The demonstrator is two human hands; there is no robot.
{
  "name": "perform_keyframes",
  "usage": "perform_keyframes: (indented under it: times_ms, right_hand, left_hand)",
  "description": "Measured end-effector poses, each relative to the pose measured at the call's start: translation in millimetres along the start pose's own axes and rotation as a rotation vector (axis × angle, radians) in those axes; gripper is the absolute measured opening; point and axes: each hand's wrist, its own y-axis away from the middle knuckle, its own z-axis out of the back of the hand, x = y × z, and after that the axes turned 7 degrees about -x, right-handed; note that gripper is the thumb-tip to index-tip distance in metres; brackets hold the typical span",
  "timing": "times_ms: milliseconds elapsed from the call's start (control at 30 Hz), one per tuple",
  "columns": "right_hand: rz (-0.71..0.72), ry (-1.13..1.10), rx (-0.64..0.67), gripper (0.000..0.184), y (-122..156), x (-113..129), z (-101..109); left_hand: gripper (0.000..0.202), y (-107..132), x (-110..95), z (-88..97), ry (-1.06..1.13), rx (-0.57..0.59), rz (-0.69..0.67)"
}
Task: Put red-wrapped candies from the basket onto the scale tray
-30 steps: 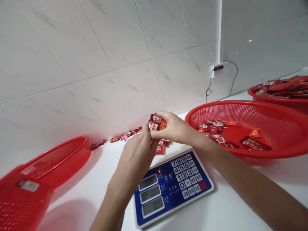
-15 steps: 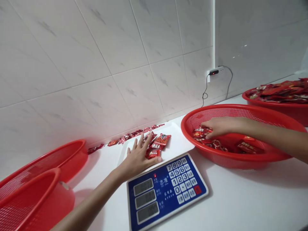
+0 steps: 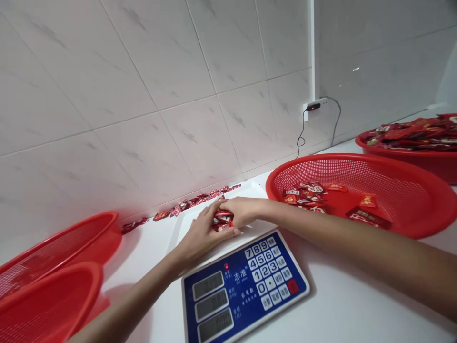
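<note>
On the white tray (image 3: pixel 255 190) of a blue-and-white weighing scale (image 3: pixel 243 297), my two hands meet around a pile of small red snack packets (image 3: pixel 223 220). My left hand (image 3: pixel 198 238) curls around the pile from the left, thumb along its near side. From the right, my right hand (image 3: pixel 244 210) is closed over packets, its fingers bent down into the pile. Most of the packets are covered by the hands. The scale's keypad (image 3: pixel 269 269) and three display windows (image 3: pixel 213 305) face me.
Right of the scale, a red mesh basket (image 3: pixel 410 190) has several packets in it; a fuller red basket (image 3: pixel 403 155) stands behind. Two red baskets (image 3: pixel 71 250) are at left. Packets (image 3: pixel 182 206) lie in a row along the tiled wall. A cable (image 3: pixel 302 138) hangs from a socket.
My right hand has moved left from the mesh basket to the tray, onto the packets. My left hand's spread fingers have drawn in around the pile.
</note>
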Motion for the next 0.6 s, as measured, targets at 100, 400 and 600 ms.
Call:
perform_keyframes:
  times_ms: [100,400,600]
  right_hand:
    - [-0.014,-0.123,-0.001,0.034,16.5,-2.8,0.3]
    - [-0.134,-0.031,-0.033,0.04,55.5,7.8,56.9]
    - [-0.081,0.311,-0.064,0.034,72.1,-30.2,93.1]
  left_hand:
    - [0.073,0.5,-1.6,3.4,0.148,-0.002,0.052]
    - [0.04,-5.4,-9.2,-1.4,-0.013,-0.053,0.06]
    - [0.031,-6.9,-6.7,-5.4,-0.002,-0.11,0.047]
